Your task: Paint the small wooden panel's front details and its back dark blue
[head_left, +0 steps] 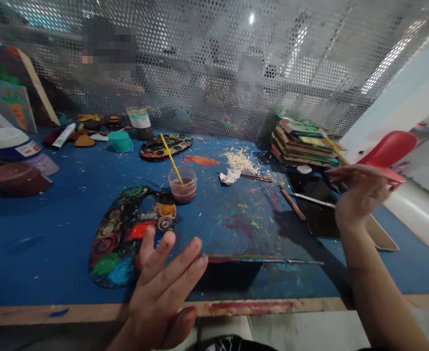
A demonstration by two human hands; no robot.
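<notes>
My left hand (pixel 166 287) is held up over the front edge of the table, fingers stretched out and nothing gripped. Its fingertips are beside the left end of a thin board (pixel 265 259), seen nearly edge-on. Just behind the hand lies a dark paint palette (pixel 106 236) with red, green, blue and orange paint. Raised at the right, my right hand (pixel 362 195) pinches a slim yellow-handled paintbrush (pixel 334 149); its far end is blurred. A clear cup (pixel 183 187) of reddish water holds another yellow stick (pixel 171 158).
A stack of painted boards (pixel 305 141) stands at back right. Wood shavings (pixel 241 160), a crumpled tissue (pixel 230 176) and a wooden-handled tool (pixel 292 202) lie mid-table. Paint tubs (pixel 16 178) crowd the left. A perforated metal screen (pixel 207 73) closes the back; a red chair (pixel 392 148) stands right.
</notes>
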